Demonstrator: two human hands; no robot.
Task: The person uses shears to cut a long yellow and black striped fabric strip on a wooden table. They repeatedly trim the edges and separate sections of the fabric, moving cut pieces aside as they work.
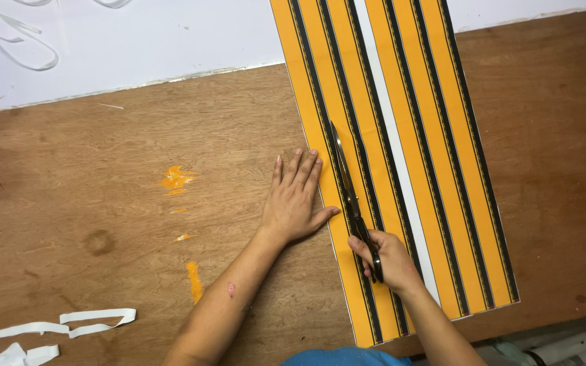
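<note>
White paper strips (49,329) lie at the near left corner of the brown wooden surface (103,149), with orange paint smears (176,179) further in and a white sheet (137,41) along the far edge. The left hand (294,200) lies flat and released, fingers spread, at the left edge of the orange-and-black striped sheet (442,169), thumb touching it. Just beside it, the right hand (386,261) is clenched around the handles of the scissors (348,193), whose blades lie along the sheet's leftmost black stripe, pointing away.
</note>
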